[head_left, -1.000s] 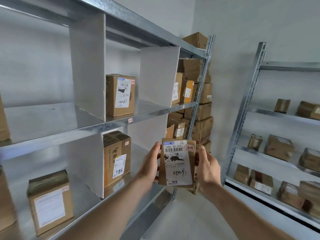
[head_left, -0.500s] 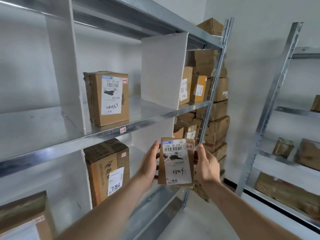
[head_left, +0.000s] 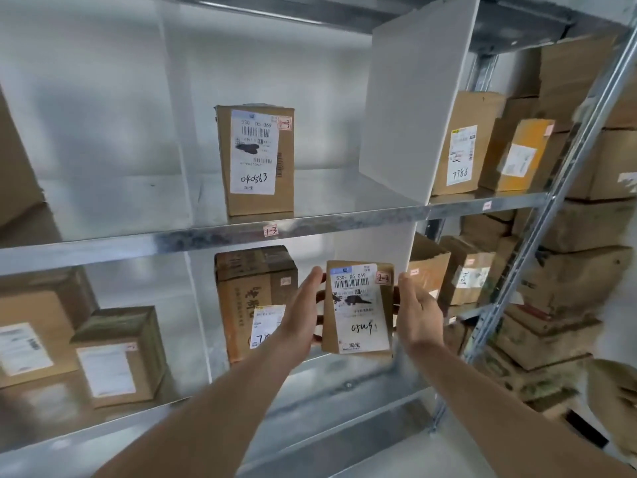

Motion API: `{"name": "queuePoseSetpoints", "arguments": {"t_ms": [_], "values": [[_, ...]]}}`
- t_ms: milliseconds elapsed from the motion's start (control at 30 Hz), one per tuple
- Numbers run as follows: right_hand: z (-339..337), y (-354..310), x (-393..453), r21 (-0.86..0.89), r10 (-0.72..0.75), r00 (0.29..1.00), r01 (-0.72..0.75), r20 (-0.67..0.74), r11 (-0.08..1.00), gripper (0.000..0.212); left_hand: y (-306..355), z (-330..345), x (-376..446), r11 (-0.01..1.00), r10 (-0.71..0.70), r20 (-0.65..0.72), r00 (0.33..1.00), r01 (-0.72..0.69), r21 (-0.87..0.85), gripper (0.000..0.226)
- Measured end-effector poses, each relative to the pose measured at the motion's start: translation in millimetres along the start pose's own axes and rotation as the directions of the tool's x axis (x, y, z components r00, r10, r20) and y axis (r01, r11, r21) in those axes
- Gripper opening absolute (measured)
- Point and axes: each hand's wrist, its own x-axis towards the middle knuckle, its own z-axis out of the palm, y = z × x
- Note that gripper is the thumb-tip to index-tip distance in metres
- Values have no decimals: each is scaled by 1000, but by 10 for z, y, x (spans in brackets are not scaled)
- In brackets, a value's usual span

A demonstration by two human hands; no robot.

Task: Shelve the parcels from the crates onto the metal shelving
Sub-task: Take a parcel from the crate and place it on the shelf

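Observation:
I hold a small flat cardboard parcel (head_left: pixel 358 308) upright between both hands, its white label facing me with a pink tag at the top right. My left hand (head_left: pixel 303 312) grips its left edge, fingers curled behind it. My right hand (head_left: pixel 418 315) grips its right edge. The parcel hangs in front of the lower bay of the metal shelving (head_left: pixel 213 236), right of a taller brown box (head_left: pixel 251 298). On the shelf above stands a labelled box (head_left: pixel 256 160) over a pink "1-3" edge tag (head_left: pixel 271 230).
White divider panels (head_left: pixel 410 108) split the shelves into bays. More boxes fill the left bays (head_left: pixel 117 353) and the right bays (head_left: pixel 465 143). Stacked cartons (head_left: pixel 579 270) stand behind the right upright post (head_left: pixel 537 236).
My view has swung left and closer to the shelving, so the bays fill the frame. The parcel stays gripped between both hands, now in front of the lower bay beside the brown box.

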Motion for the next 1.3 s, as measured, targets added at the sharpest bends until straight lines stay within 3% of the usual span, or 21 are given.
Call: {"name": "queuePoseSetpoints", "arguments": {"t_ms": [233, 400, 567, 800, 1100, 1233, 1300], "values": [[-3, 113, 220, 11, -6, 992, 5, 127, 1000, 78, -64, 144, 73, 1000, 5, -80, 997, -5, 0, 54], [133, 184, 412, 12, 30, 985, -33, 167, 999, 69, -85, 146, 283, 1000, -4, -102, 995, 6, 15, 70], [294, 324, 685, 4, 77, 982, -79, 172, 997, 70, -158, 85, 622, 999, -32, -112, 993, 31, -13, 67], [486, 443, 1098, -35, 42, 980, -36, 195, 999, 50, -187, -1, 1056, 998, -56, -120, 991, 54, -16, 58], [751, 791, 1494, -30, 82, 939, -76, 334, 997, 73, -340, 27, 1459, 994, -105, -211, 972, 105, -12, 43], [830, 1060, 1669, -82, 71, 905, -40, 419, 996, 50, -538, 130, 1605, 992, -127, -226, 966, 123, -33, 39], [854, 1203, 1742, -73, 115, 878, -92, 465, 993, 37, -660, 169, 1676, 993, -120, -266, 956, 112, -46, 37]]}}
